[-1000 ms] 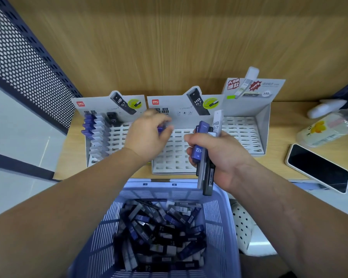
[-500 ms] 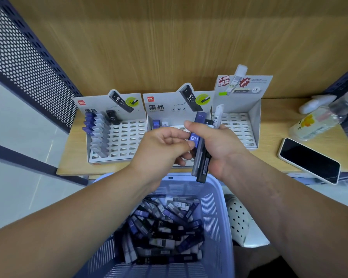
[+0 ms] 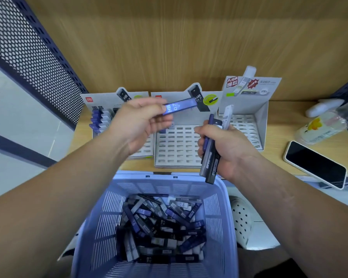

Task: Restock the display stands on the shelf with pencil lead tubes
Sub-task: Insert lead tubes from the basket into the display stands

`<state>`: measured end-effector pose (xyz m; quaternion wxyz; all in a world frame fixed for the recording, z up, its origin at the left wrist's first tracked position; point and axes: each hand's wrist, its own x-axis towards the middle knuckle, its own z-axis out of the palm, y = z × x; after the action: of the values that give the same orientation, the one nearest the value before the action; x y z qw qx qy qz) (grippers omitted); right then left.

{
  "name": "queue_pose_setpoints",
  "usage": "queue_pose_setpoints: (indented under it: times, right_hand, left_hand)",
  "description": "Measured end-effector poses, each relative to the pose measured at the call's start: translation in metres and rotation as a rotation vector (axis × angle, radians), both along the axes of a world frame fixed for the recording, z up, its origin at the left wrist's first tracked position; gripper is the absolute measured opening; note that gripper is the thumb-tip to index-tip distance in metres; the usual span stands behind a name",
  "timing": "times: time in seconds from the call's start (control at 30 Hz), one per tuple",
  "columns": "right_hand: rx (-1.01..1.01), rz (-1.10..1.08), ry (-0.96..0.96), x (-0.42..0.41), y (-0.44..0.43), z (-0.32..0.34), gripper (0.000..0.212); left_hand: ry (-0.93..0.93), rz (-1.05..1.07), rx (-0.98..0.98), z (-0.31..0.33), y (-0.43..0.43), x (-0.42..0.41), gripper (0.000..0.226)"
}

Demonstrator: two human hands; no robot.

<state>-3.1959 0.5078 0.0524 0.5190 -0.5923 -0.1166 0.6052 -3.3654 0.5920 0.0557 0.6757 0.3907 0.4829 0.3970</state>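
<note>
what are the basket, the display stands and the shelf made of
Basket: moulded plastic, lavender-blue, slightly glossy, with slotted walls.
Display stands: probably printed white cardboard, matte, with folded sides and punched slots; thin plastic is possible.
Shelf: wood-grain surface, matte, likely laminate board; solid wood can't be ruled out.

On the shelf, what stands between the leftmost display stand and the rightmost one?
In the head view, a third display stand stands between the leftmost stand and the rightmost stand; most of its visible slots are empty.
</note>
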Motion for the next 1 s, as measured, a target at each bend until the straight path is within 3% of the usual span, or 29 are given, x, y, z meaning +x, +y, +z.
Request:
queue_pose_setpoints:
  times: [0.1, 0.23, 0.3, 0.5, 1.0]
  right_hand:
    - [-0.032, -0.003, -0.031, 0.002, 0.0, -0.004, 0.029]
    - [-0.049, 0.004, -0.028, 0.003, -0.001, -0.008, 0.029]
    - [-0.056, 0.001, -0.023, 0.003, -0.001, -0.009, 0.03]
    - [-0.07, 0.02, -0.032, 0.003, 0.001, -0.011, 0.029]
    - [-0.077, 0.028, -0.044, 0.003, 0.0, -0.013, 0.033]
  left_hand:
    - [0.352, -0.05, 0.234, -0.011, 0.021, -0.019, 0.013]
    - [0.877, -0.322, 0.543, -0.032, 0.034, -0.029, 0.011]
    - [1.002, -0.45, 0.722, -0.04, 0.036, -0.028, 0.013]
    - [1.093, -0.561, 0.93, -0.064, 0.043, -0.022, 0.016]
    - [1.126, -0.642, 0.943, -0.071, 0.056, -0.023, 0.018]
